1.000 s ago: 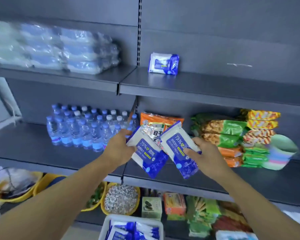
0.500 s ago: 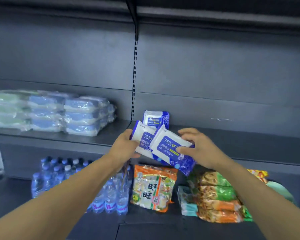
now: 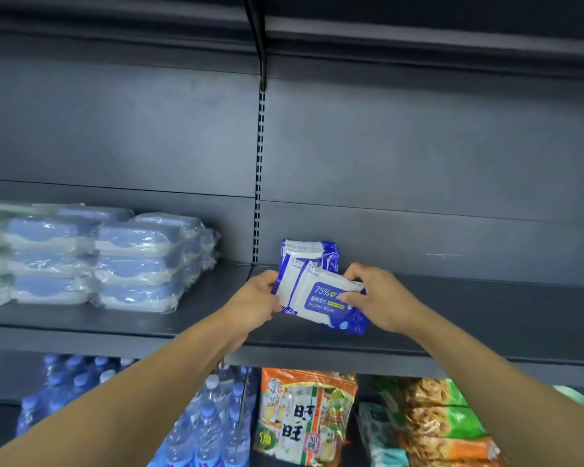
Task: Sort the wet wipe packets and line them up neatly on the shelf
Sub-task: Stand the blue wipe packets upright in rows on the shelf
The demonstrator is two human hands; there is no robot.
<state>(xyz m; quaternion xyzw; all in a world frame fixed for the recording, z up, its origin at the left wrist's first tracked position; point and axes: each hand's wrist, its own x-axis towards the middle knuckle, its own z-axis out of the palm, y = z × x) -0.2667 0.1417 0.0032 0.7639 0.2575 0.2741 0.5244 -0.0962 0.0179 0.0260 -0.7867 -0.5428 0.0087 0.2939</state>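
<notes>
A dark grey shelf (image 3: 469, 318) runs across the middle of the view, with a slotted upright post (image 3: 258, 183) dividing its back wall into a left and a right bay. On the left bay sits a big stack of plastic-wrapped blue packs (image 3: 95, 261), several layers high, set toward the far side of the board. Below the shelf, on the lower level, a group of water bottles (image 3: 203, 429) with blue caps stands at the left, an orange snack bag (image 3: 304, 416) lies just right of them, and green and orange snack bags (image 3: 442, 426) are piled further right.

Both forearms reach up from the near edge to the right bay, just right of the post. The left hand (image 3: 255, 303) has its fingers curled round the left edge of a wet wipe packet (image 3: 292, 284), a white and blue one held upright over the shelf. The right hand (image 3: 381, 299) pinches a second wet wipe packet (image 3: 327, 303), thumb on its front and fingers over its top right edge; this one is tilted, its blue label reading "75%" and "Alcohol Wipes" facing the camera, and it overlaps the front of the first. Right behind the two, a third wet wipe packet (image 3: 312, 252) stands against the back wall.
</notes>
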